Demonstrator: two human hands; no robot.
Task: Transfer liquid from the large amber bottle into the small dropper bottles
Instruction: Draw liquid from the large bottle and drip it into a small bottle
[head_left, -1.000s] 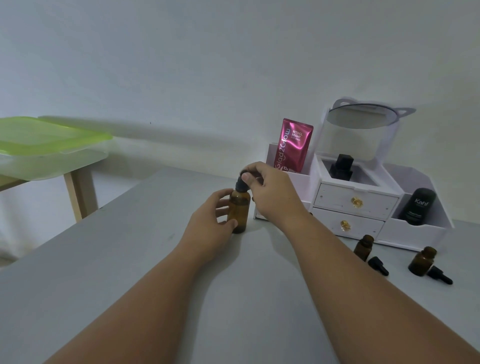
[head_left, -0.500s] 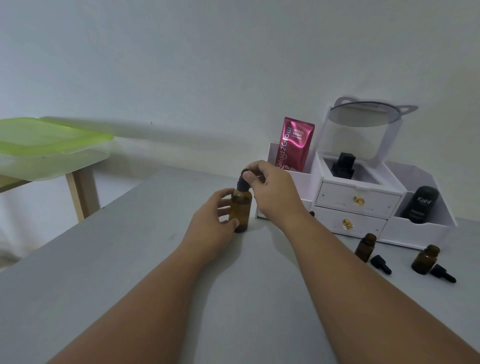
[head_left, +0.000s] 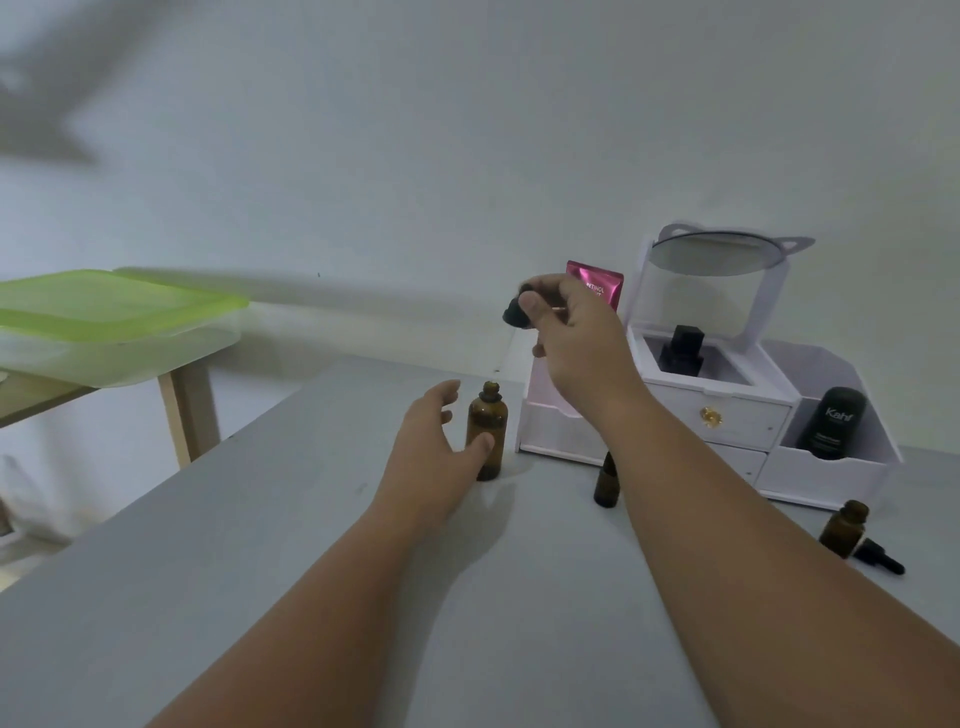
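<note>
The large amber bottle (head_left: 487, 431) stands upright and uncapped on the grey table (head_left: 260, 545). My left hand (head_left: 435, 452) is at its left side, thumb touching the glass and fingers spread loosely. Above it, my right hand (head_left: 569, 338) pinches the black dropper cap (head_left: 515, 315), whose thin glass pipette (head_left: 505, 353) hangs down clear of the bottle's mouth. One small amber dropper bottle (head_left: 606, 481) stands partly behind my right forearm. A second small bottle (head_left: 844, 527) stands at the right with a loose black dropper cap (head_left: 879, 556) lying beside it.
A white drawer organiser (head_left: 727, 410) with a mirror stands at the back right, holding a pink sachet (head_left: 597, 286), a black bottle (head_left: 681, 348) and a dark Kahf tube (head_left: 831, 423). A green-lidded plastic box (head_left: 104, 322) sits on a wooden table at the left.
My right hand has lifted the dropper cap out of the large bottle and raised it. My left hand has loosened its hold on the bottle. The camera has shifted.
</note>
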